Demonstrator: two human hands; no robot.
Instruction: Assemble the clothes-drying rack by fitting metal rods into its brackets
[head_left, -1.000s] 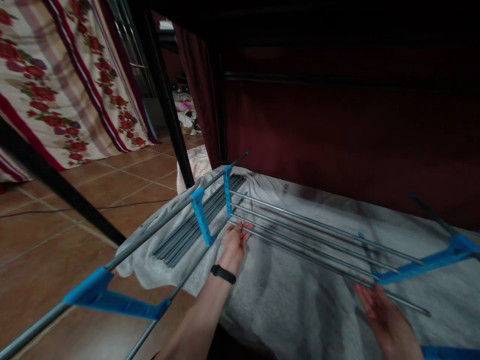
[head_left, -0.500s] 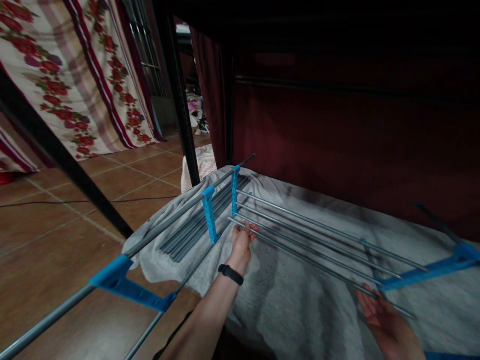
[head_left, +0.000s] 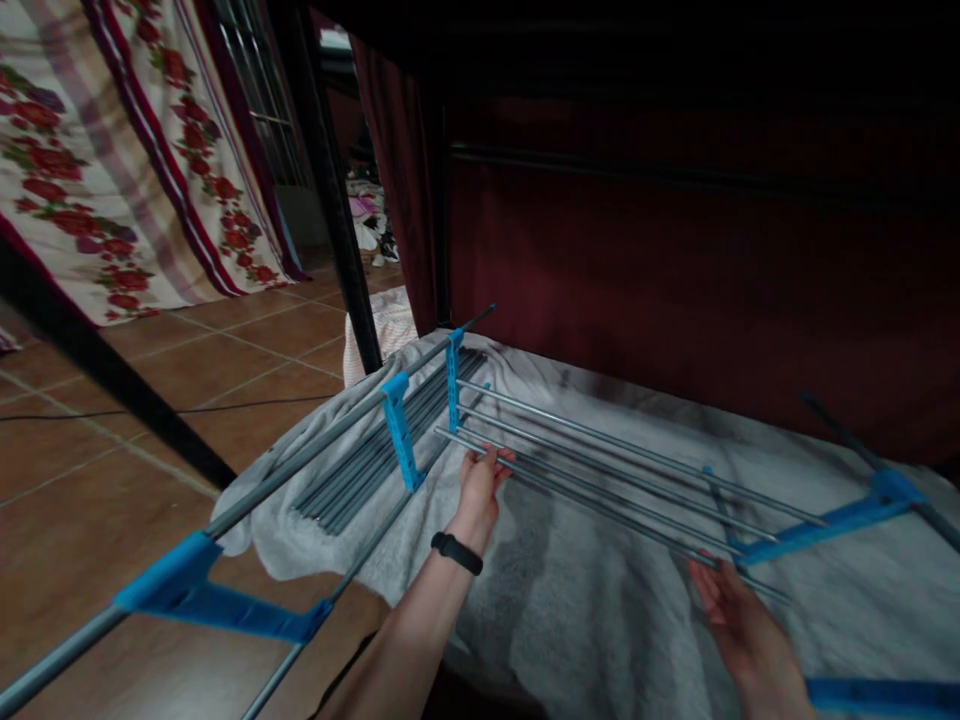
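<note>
One grey rod (head_left: 622, 518), pinched in left hand (head_left: 480, 485) and right hand (head_left: 739, 615) fingers, has slid toward ten o'clock, seemingly unseated beside a blue bracket (head_left: 453, 385).

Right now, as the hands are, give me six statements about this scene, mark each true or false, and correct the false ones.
1. The left hand holds a rod. True.
2. The right hand is clear of that rod. False: its fingers touch the rod.
3. The wristband is on the right arm. False: the wristband is on the left arm.
4. The rod bundle lies on the grey cloth. True.
5. The brackets are red. False: the brackets are blue.
6. The floral cloth is at the picture's left. True.
</note>
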